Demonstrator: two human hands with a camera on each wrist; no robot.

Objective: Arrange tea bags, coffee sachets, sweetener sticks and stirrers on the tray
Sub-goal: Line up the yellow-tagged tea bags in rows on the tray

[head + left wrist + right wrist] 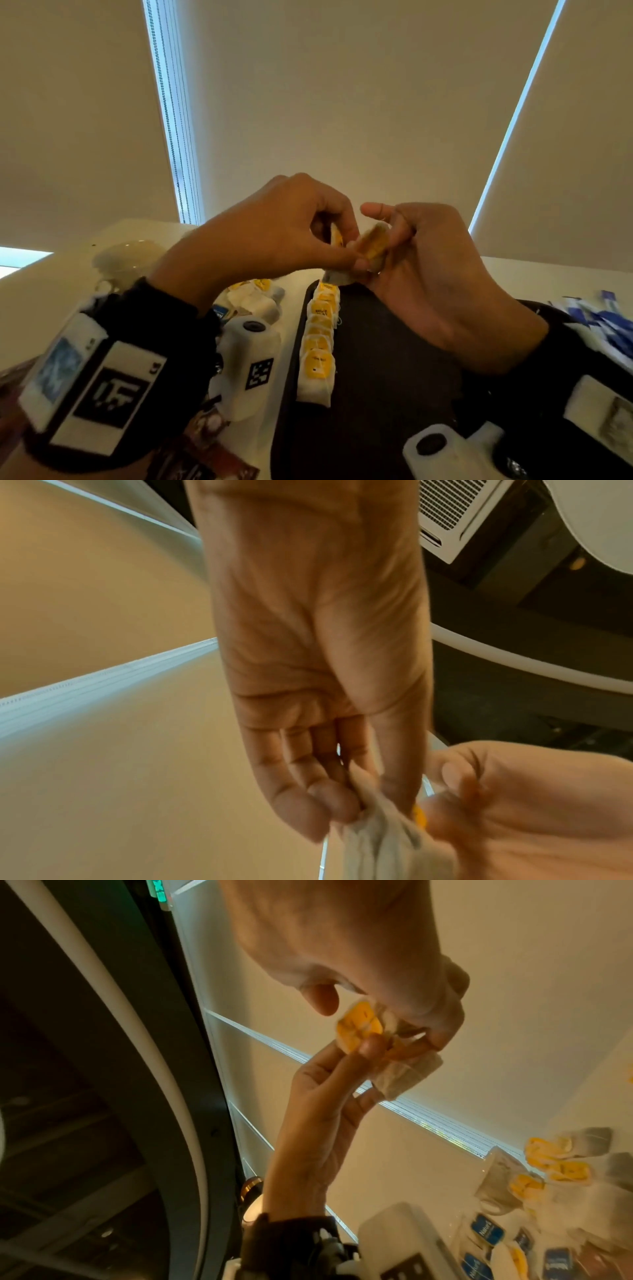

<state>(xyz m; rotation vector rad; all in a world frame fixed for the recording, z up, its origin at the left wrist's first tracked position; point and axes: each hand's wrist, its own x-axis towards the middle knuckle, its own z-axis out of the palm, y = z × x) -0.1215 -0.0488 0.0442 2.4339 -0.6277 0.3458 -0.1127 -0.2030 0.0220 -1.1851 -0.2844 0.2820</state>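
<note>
Both hands raised above the far end of the dark tray (376, 359), meeting over a small bunch of tea bags (371, 248) with yellow tags. Left hand (274, 226) with fingers (329, 796) curled and thumb pressed down, pinching the white paper of the bunch; right hand (431, 274) with fingers bent round the same bunch from the other side, index finger sticking out straight. Seen from the right wrist: yellow tags fanned out between the two sets of fingertips, a white bag dangling below. On the tray, along its left edge, a row of tea bags (320, 339) lying overlapped, tags up. On the counter (51, 291) left of the tray, a loose heap of more tea bags (255, 298) with blue-labelled sachets (486, 1233) beside them, and brown sachets (205, 469) nearer the body. Right of the tray, a pile of blue-and-white sticks (603, 322). Pale cup (126, 260) at the far left of the counter.
</note>
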